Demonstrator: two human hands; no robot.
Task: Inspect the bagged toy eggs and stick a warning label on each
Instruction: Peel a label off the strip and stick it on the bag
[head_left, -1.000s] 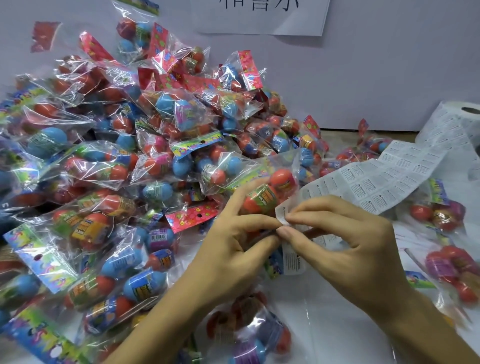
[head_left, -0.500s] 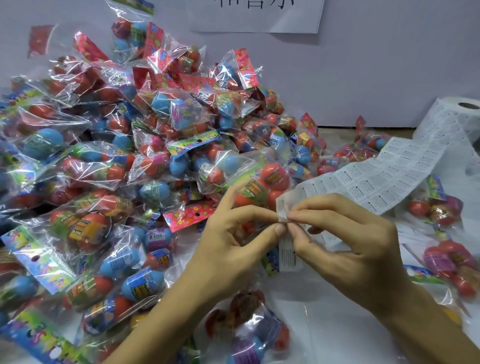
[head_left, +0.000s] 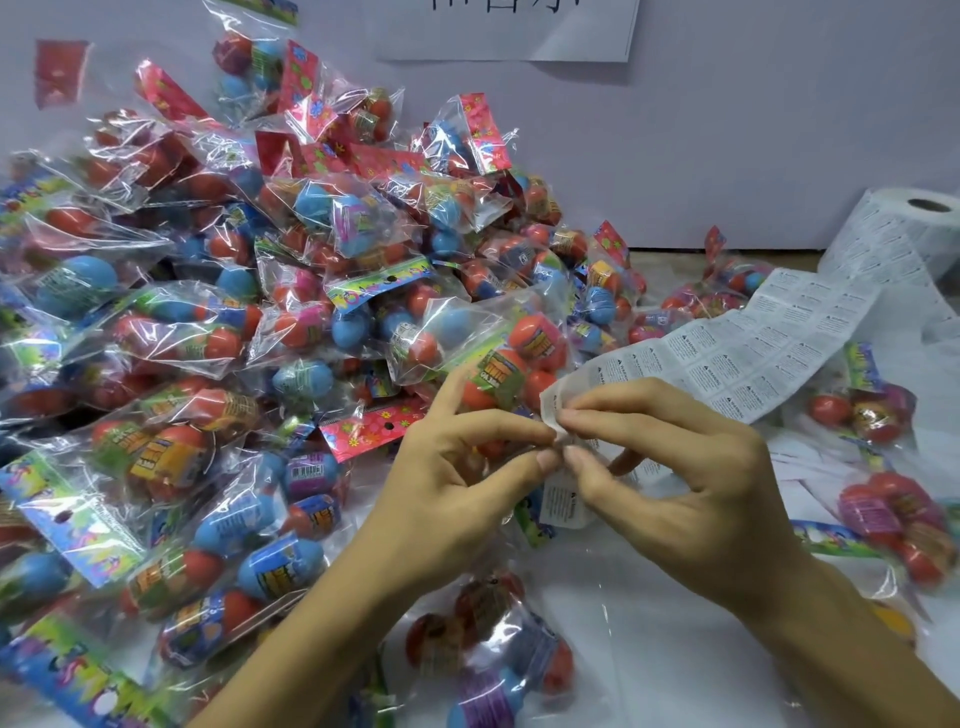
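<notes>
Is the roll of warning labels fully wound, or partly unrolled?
Partly unrolled. From the roll at the right, a strip of labels runs down to both hands, left hand and right hand, which pinch its end.

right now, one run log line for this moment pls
step: peeling warning label | left hand: pinches label strip end | right hand: pinches same end | label roll: far right | bag pile: left
</notes>
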